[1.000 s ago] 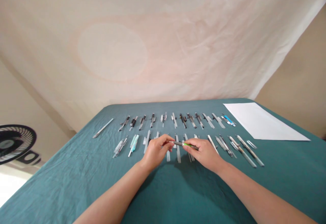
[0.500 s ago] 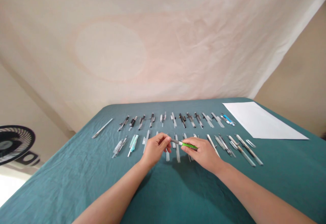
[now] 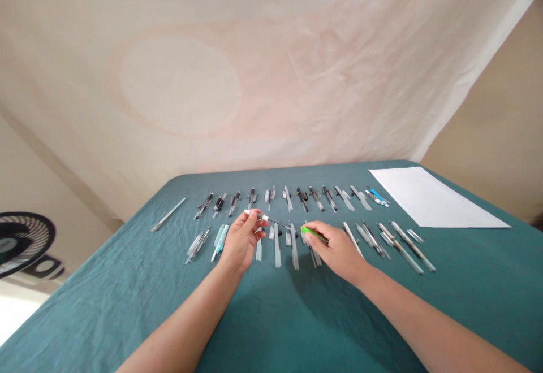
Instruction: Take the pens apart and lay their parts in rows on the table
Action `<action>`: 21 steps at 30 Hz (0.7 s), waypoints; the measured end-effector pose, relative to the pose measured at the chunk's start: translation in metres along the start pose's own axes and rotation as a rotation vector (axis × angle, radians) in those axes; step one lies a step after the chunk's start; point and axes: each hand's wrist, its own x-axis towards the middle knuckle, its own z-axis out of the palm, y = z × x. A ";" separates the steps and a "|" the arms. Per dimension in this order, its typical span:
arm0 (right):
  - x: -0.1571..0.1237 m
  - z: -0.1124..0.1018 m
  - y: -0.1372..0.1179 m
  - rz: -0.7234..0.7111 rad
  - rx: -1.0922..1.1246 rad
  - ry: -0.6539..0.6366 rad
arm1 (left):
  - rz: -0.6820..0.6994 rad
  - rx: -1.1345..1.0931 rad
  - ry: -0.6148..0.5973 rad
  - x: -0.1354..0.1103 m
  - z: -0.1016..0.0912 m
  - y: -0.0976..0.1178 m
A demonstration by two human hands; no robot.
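Observation:
My right hand (image 3: pixel 339 248) pinches a green pen barrel (image 3: pixel 313 232) just above the table. My left hand (image 3: pixel 241 240) pinches the end of a thin refill (image 3: pixel 271 221) with a white tip, drawn out to the left of the barrel. The two hands are apart, the refill spanning the gap between them. Under them lie several pens and clear pen parts (image 3: pixel 276 251) in a near row on the teal cloth (image 3: pixel 297 316).
A far row of several dark and clear pens (image 3: pixel 303 198) runs across the table. More pens (image 3: pixel 399 243) lie at the right, a lone one (image 3: pixel 168 215) at the far left. A white sheet of paper (image 3: pixel 428 198) lies at the back right. A black fan (image 3: pixel 21 243) stands left of the table.
My left hand has moved left and away from my right hand, drawing the thin refill out of the green barrel. Earlier both hands held the pen together.

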 end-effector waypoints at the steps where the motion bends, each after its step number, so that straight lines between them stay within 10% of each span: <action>1: 0.000 0.000 0.001 0.014 0.015 0.005 | 0.002 -0.012 0.013 0.001 -0.001 0.000; 21: -0.002 0.005 -0.010 0.124 0.052 -0.135 | -0.119 0.024 -0.153 -0.015 0.019 -0.011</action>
